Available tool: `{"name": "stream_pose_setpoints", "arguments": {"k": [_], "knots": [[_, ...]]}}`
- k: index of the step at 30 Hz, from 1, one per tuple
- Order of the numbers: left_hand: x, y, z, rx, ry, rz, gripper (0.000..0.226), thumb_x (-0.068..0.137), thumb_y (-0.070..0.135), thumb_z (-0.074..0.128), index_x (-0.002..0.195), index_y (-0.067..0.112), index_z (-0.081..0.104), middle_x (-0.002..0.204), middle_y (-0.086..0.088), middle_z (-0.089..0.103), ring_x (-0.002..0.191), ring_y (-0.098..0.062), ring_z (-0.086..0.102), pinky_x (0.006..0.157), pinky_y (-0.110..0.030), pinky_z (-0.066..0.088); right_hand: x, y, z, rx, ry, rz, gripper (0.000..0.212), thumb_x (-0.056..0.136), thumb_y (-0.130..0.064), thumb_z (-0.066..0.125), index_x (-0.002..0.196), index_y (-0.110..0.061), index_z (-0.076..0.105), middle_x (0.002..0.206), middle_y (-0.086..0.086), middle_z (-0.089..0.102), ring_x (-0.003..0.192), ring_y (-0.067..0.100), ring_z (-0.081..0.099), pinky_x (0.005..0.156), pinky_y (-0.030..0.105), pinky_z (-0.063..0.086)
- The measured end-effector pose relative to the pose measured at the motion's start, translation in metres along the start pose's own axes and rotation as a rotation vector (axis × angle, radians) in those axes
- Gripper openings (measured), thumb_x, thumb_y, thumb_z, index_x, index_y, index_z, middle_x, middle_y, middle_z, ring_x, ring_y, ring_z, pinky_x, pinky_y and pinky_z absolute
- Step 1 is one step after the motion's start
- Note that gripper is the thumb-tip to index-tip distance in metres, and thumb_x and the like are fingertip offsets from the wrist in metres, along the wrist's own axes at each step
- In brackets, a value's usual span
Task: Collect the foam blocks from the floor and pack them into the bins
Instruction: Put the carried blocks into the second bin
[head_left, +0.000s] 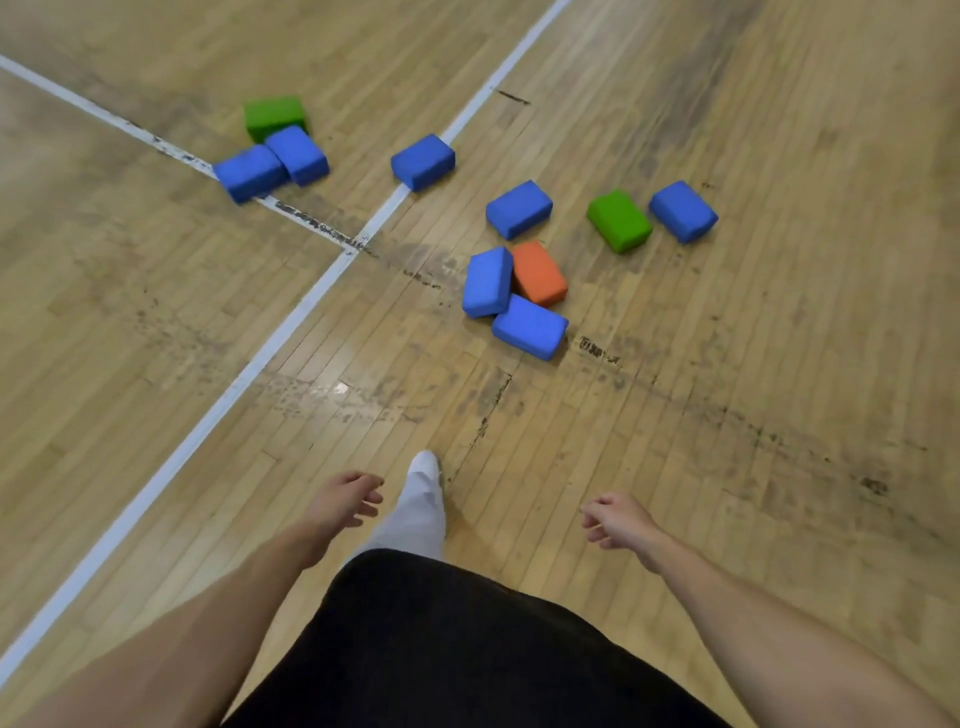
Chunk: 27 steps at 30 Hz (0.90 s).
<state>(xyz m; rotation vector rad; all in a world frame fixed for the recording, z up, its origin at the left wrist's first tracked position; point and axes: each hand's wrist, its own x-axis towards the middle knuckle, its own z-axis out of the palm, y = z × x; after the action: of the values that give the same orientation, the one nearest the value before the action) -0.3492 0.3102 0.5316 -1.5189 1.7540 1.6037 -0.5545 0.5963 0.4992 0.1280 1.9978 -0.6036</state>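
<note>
Both hands are empty: the left hand and the right hand hang loose in front of the body, fingers half curled, holding nothing. The foam blocks lie on the wooden floor ahead, well apart from the hands. The nearest group is an orange block touching two blue ones, one beside it and one in front. Another group lies far on the left across a white line. No bin is visible here. I think the risk is to take too many at once, so a soft block slips out, or to forget the left group.
</note>
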Motion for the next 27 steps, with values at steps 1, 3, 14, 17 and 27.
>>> {"name": "stream_pose_setpoints", "arguments": {"k": [1,3,14,17,27], "knots": [[0.020,0.022,-0.012,0.002,-0.011,0.009,0.019,0.096,0.025,0.048,0.099,0.016,0.064,0.096,-0.009,0.065,0.087,-0.024,0.063,0.078,-0.035,0.049,0.010,-0.018,-0.004,-0.001,0.003,0.021,0.016,0.094,-0.021,0.052,0.088,-0.012,0.064,0.092,0.006,0.065,0.076,0.017,0.062,0.065,0.027,0.049],[0.055,0.071,-0.035,0.025,-0.033,0.038,0.020,0.097,0.025,0.047,0.101,0.015,0.064,0.096,-0.010,0.066,0.088,-0.024,0.064,0.078,-0.035,0.049,0.027,-0.058,-0.012,0.011,-0.001,0.039,0.015,0.094,-0.019,0.052,0.093,-0.010,0.063,0.090,0.005,0.064,0.072,0.016,0.060,0.062,0.025,0.046],[0.193,0.292,-0.040,0.433,-0.180,0.159,0.020,0.094,0.022,0.049,0.102,0.012,0.065,0.095,-0.009,0.068,0.080,-0.019,0.063,0.072,-0.030,0.048,0.125,-0.210,-0.098,0.244,0.081,0.053,0.014,0.092,-0.016,0.051,0.095,-0.010,0.064,0.080,0.003,0.062,0.066,0.016,0.058,0.061,0.026,0.045],[0.222,0.311,-0.022,0.543,-0.205,0.093,0.021,0.095,0.023,0.048,0.103,0.012,0.064,0.096,-0.008,0.067,0.085,-0.020,0.063,0.070,-0.028,0.048,0.165,-0.220,-0.120,0.220,0.033,0.094,0.014,0.091,-0.019,0.053,0.087,-0.013,0.065,0.082,0.002,0.065,0.071,0.018,0.061,0.066,0.029,0.048],[0.381,0.424,0.071,0.619,-0.270,0.147,0.019,0.093,0.013,0.048,0.100,0.008,0.065,0.088,-0.008,0.065,0.076,-0.020,0.060,0.062,-0.022,0.044,0.342,-0.298,-0.193,0.197,0.045,-0.002,0.013,0.086,-0.019,0.055,0.086,-0.012,0.067,0.078,0.003,0.067,0.067,0.017,0.062,0.074,0.035,0.053]]}}
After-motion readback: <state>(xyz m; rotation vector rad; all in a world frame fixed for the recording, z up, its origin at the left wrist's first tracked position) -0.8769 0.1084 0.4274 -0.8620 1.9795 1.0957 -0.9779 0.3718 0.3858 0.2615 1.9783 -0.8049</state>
